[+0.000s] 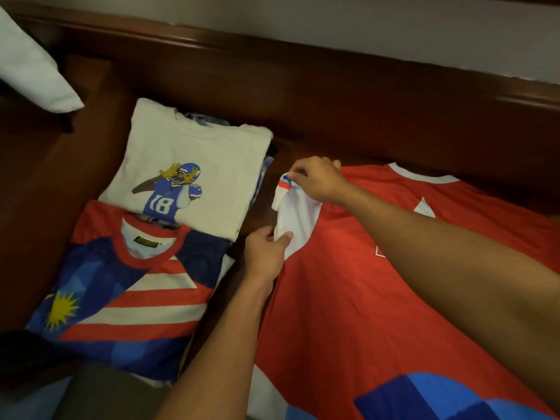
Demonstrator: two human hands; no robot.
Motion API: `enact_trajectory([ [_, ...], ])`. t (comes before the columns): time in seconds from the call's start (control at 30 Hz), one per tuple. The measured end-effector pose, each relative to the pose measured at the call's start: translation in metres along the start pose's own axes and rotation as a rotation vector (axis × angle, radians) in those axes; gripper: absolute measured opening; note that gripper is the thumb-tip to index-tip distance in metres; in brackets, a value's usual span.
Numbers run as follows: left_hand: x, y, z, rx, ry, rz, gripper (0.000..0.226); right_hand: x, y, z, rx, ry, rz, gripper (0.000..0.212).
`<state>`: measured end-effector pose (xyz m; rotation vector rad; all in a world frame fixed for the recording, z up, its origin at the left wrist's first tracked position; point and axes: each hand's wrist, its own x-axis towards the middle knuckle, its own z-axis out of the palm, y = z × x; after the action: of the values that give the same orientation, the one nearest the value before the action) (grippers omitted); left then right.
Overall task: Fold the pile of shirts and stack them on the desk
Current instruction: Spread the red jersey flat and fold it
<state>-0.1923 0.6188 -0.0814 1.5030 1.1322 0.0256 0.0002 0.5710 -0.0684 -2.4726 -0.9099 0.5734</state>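
Fabric looks light, limp, slippery: left hand (266, 253) and right hand (316, 180), slightly apart, both pinch the white sleeve (298, 216) of the red sports jersey (333, 298). Hems should grip best.

We look down on a dark, reddish-brown wooden desk (60, 192), its polished top catching a dull sheen along the left side. Along the far edge we see an upright wooden panel (363, 110) of the same colour, capped by a rounded rail (272, 47) that runs slantwise across the view. Above the rail we see a plain pale wall (394, 25). At the upper left a white cloth-covered corner (27, 65) juts in over the wood. The light is dim and warm, leaving the panel in deep shadow.
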Motion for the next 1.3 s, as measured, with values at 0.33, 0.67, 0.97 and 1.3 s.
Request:
enact_trajectory([
  [0.33, -0.002, 0.024, -0.013, -0.726, -0.068, -0.245, 0.016, 0.001, 0.013, -0.011, 0.096, -0.122, 0.039, 0.03],
  [0.67, -0.023, 0.028, -0.012, -0.363, 0.429, 0.202, 0.025, 0.008, 0.007, -0.012, 0.125, -0.165, -0.005, 0.018],
  [0.97, -0.041, -0.011, -0.008, 0.095, 0.587, 0.373, 0.027, 0.02, -0.003, 0.012, 0.078, 0.196, 0.001, 0.027],
  [1.3, 0.007, -0.007, 0.007, 0.573, 0.031, 0.819, 0.037, -0.077, 0.087, 0.021, -0.302, 0.235, -0.001, 0.046],
])
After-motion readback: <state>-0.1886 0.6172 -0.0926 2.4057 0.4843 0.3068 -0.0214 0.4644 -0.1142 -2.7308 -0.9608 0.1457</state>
